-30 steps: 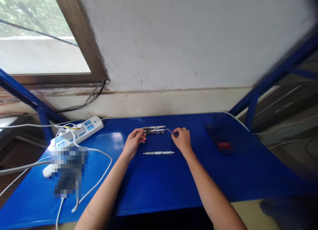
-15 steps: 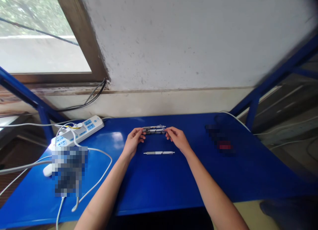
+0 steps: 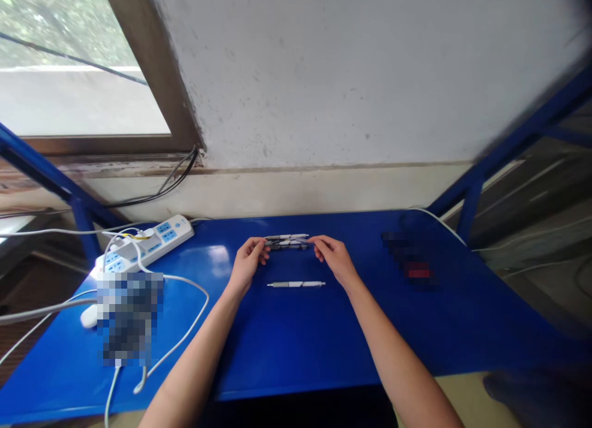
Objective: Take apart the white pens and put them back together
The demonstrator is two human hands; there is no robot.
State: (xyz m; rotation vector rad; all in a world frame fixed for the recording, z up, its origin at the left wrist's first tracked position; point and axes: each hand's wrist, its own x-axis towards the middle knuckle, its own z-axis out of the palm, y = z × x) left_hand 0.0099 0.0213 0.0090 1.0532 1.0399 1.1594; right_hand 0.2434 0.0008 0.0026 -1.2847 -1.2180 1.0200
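Note:
Between my two hands, a small group of white and grey pens [image 3: 287, 237] lies side by side near the back of the blue table. My left hand [image 3: 246, 264] is closed, with thumb and fingertips pinching a pen at the group's left end. At the right end, my right hand [image 3: 333, 258] pinches the tip of a pen that crosses the others at a slight angle. How many pens are in the group is hard to tell, as they overlap. Closer to me, a single white and grey pen [image 3: 296, 284] lies level on the tabletop, untouched.
On the left stands a white power strip [image 3: 178, 230] with plugs and a white cable [image 3: 203, 292] looping over the table [image 3: 296, 348]. A blurred dark object [image 3: 129, 320] lies beside it. Another dark and red blurred item [image 3: 419, 271] is on the right. Blue frame bars rise at both sides.
The pen end in my right hand has come down and now lies flatter along the group. My left hand has barely moved. The single pen in front stays in place.

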